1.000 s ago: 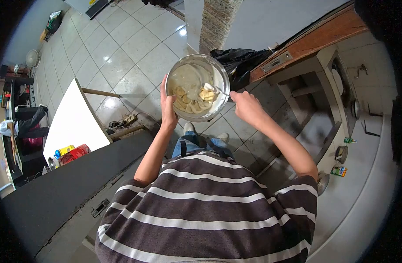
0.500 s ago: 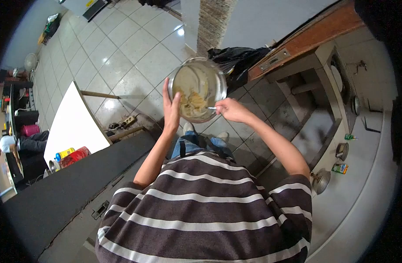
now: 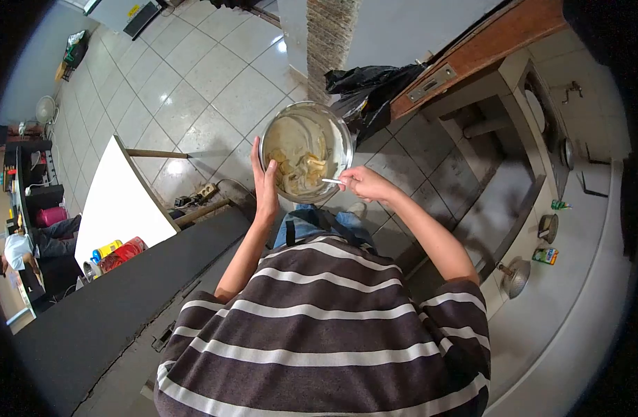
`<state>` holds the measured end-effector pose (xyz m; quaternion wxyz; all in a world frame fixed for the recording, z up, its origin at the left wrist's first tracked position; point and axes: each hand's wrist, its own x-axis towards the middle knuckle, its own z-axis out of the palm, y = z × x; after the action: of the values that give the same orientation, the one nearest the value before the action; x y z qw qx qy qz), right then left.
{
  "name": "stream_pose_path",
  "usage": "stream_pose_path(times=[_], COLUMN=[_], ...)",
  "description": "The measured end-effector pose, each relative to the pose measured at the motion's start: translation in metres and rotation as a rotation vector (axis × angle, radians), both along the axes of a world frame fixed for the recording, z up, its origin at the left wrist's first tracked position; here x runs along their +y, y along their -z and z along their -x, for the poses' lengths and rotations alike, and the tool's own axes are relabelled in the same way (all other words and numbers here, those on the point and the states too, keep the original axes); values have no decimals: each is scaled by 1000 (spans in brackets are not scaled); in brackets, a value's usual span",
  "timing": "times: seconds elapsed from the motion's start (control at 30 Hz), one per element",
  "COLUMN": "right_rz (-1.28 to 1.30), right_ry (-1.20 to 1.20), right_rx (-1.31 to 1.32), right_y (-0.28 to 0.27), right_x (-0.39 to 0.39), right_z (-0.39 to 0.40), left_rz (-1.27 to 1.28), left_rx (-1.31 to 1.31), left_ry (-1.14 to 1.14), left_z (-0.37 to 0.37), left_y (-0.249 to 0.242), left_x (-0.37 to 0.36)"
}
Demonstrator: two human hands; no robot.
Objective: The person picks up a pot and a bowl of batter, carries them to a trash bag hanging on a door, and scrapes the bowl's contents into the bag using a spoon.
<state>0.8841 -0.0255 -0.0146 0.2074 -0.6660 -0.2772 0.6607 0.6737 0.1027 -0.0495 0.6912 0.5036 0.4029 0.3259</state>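
My left hand (image 3: pixel 266 189) is curved around the near left side of a shiny metal bowl (image 3: pixel 340 133), thumb at the rim and fingers along the outside, clamped on it enough to hold it up in the air. My right hand (image 3: pixel 366 184) is closed, fingers pinched together on the thin, pale handle of a utensil (image 3: pixel 331 181) that reaches leftward over the bowl's near rim. The bowl sits between my hands, just ahead of the right one, its mouth facing me. Inside is a creamy pale mixture (image 3: pixel 304 170) with yellowish lumps; the utensil's far end is hard to make out there.

Below my hands is a glossy tiled floor (image 3: pixel 208 76). Left of my left hand stands a white table (image 3: pixel 121 198), with a red packet (image 3: pixel 123 256) and a yellow container (image 3: pixel 108 249) at its near end; well beyond it, another person (image 3: pixel 23 250) is by a dark desk. Ahead of my right hand hangs a black plastic bag (image 3: pixel 371 82). Well to its right, a pale counter (image 3: pixel 534 320) holds a round metal strainer (image 3: pixel 518 278) and a green packet (image 3: pixel 545 256).
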Motion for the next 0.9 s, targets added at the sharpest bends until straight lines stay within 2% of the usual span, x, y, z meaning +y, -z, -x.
stream_pose_path(times=[0.33,0.53,0.6,0.63,0.7,0.73,0.8,0.9], right_rz=[-19,38,-69,-70,-472,-472,-262,-302], right_ry=[65,161,30,26,-230,-231,-478,-452], right_rx=[63,182,-220,-217,-828,-825,-1056,-939], right_y=[5,4,-1,-3,-12,-28,-66,-68], right_x=[-14,-13,-10,-10,-13,-9,5,8], right_z=[1,0,2,5,16,24,43,45], left_rz=[-53,134,263,261,134,134,192,314], left_rx=[35,-89,-157,-154,-89,-86,-162,-209], left_ry=[-17,-37,-76,-80,-57,-59,-107,-162], left_z=[14,30,35,36,39,39,35,30], left_y=[23,21,21,23,24,22,11,-9], left_x=[3,0,-2,-2,-2,-3,-4,-4])
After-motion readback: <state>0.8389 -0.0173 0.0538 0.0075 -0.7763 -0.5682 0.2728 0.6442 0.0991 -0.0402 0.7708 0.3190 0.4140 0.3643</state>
